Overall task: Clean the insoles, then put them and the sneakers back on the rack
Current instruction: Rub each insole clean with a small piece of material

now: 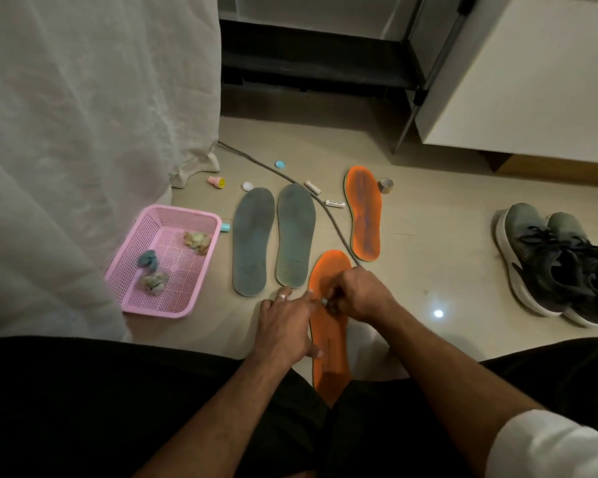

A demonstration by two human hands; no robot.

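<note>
An orange insole (pixel 328 353) lies on the floor between my knees. My left hand (pixel 285 326) rests on its left edge with fingers spread flat. My right hand (pixel 361 296) pinches a small crumpled wipe (pixel 328 304) against the insole's upper part. A second orange insole (pixel 364 215) lies further away on the right. Two grey-green insoles (pixel 252 241) (pixel 296 236) lie side by side to the left. A pair of dark sneakers (pixel 560 263) stands at the right. The black shoe rack (pixel 318 63) is at the back.
A pink basket (pixel 135 294) with three crumpled wipes sits at the left beside a white curtain (pixel 83 132). A grey cable (pixel 335 232) runs across the floor between the insoles. Small caps, tubes and a tape roll (pixel 385 185) lie scattered beyond the insoles. A white cabinet (pixel 532 81) stands at the right.
</note>
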